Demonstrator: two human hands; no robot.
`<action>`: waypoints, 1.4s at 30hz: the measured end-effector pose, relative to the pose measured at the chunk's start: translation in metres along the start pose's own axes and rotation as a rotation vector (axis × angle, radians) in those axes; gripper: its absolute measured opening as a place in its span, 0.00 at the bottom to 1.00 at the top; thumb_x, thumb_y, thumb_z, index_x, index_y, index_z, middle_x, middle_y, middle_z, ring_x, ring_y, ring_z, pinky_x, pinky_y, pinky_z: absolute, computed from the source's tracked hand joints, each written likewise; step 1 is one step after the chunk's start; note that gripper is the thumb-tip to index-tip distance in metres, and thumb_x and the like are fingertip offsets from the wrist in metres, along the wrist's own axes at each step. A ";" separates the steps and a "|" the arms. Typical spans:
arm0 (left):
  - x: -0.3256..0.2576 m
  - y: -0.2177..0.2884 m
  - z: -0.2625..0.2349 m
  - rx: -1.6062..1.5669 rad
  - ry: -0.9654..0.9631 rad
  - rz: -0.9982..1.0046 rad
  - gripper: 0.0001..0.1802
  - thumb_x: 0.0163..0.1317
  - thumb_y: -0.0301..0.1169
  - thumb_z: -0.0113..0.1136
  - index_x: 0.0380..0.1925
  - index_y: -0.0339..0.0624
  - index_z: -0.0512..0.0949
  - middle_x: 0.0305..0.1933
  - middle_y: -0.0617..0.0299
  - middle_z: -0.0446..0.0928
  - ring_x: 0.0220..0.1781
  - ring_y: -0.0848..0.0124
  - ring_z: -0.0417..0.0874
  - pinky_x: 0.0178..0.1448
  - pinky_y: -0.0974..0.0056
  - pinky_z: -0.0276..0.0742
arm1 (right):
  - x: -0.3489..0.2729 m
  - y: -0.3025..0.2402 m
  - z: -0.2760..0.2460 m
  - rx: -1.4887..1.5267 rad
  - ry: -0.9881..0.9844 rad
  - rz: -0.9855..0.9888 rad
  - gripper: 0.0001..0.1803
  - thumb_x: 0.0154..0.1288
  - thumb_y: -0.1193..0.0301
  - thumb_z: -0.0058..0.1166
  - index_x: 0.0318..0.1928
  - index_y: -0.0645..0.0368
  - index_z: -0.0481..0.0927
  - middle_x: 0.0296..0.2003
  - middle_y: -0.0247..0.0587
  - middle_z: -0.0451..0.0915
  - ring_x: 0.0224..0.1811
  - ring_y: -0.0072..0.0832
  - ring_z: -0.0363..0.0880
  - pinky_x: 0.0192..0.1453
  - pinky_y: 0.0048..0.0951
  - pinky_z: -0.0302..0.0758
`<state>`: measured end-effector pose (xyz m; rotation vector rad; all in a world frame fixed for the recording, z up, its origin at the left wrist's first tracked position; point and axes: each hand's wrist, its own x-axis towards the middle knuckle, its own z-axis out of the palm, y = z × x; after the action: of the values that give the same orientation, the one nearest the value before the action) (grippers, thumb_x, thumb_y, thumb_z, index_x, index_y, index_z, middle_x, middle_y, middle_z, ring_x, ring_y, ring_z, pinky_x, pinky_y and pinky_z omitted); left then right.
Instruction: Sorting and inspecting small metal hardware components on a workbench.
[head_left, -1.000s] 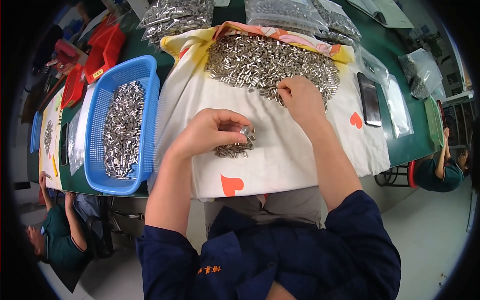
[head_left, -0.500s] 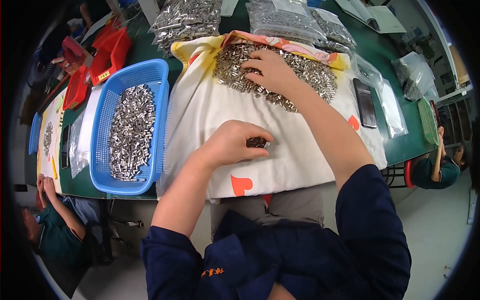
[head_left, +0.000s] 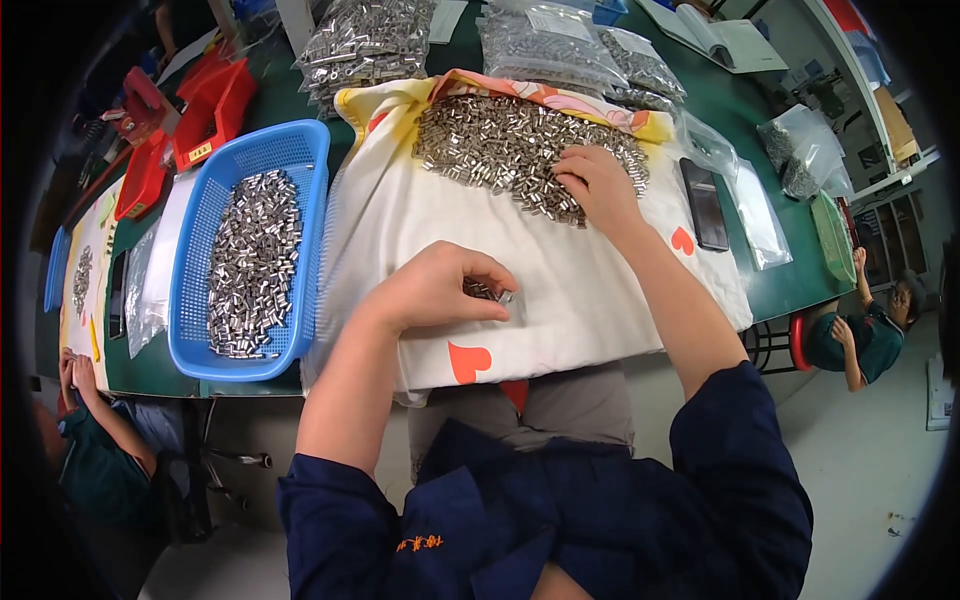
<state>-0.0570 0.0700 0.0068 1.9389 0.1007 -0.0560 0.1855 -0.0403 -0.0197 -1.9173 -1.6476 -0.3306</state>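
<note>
A wide heap of small silvery metal sleeves [head_left: 500, 145] lies on a white cloth [head_left: 390, 225] with red hearts. At the right part of the heap is my right hand [head_left: 598, 190], its fingers bent and pressed together at the sleeves; what is between the fingertips is hidden. My left hand [head_left: 440, 285] rests on the cloth nearer to me, curled around several metal sleeves [head_left: 485, 290] that show between thumb and fingers. Left of the cloth stands a blue plastic basket [head_left: 180, 300] with many more such sleeves [head_left: 255, 265] in it.
Clear bags of metal parts [head_left: 365, 45] [head_left: 550, 45] stand behind the cloth. To the right lie a dark phone [head_left: 704, 205] and a plastic bag [head_left: 757, 215]. Red bins [head_left: 215, 110] are at the far left. Two people sit nearby, one on each side.
My right hand has moved right and a little nearer along the heap, its fingers drawing together. The left hand stays curled around its sleeves. The whole view has shifted slightly.
</note>
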 end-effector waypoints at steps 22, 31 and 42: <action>0.021 -0.031 -0.014 -0.738 0.421 -0.098 0.19 0.49 0.20 0.60 0.43 0.33 0.71 0.39 0.58 0.76 0.39 0.75 0.77 0.45 0.72 0.73 | 0.006 -0.089 -0.001 0.813 -0.220 0.405 0.07 0.51 0.74 0.54 0.33 0.60 0.79 0.28 0.33 0.78 0.27 0.19 0.73 0.35 0.21 0.70; 0.021 -0.030 -0.011 -0.742 0.443 -0.061 0.16 0.49 0.19 0.60 0.41 0.32 0.73 0.37 0.58 0.77 0.38 0.75 0.78 0.45 0.73 0.73 | 0.001 -0.095 0.007 0.531 -0.070 0.154 0.03 0.47 0.76 0.54 0.26 0.59 0.77 0.24 0.38 0.76 0.30 0.33 0.74 0.34 0.30 0.71; 0.018 -0.024 -0.010 -0.575 0.473 -0.113 0.16 0.49 0.20 0.60 0.40 0.29 0.74 0.35 0.57 0.78 0.36 0.75 0.79 0.41 0.74 0.75 | 0.002 -0.092 0.006 0.521 -0.105 0.144 0.03 0.47 0.76 0.55 0.26 0.59 0.76 0.24 0.39 0.77 0.29 0.33 0.75 0.34 0.30 0.71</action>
<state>-0.0417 0.0881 -0.0132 1.3378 0.4864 0.3266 0.0959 -0.0297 0.0014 -1.6560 -1.4653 0.2421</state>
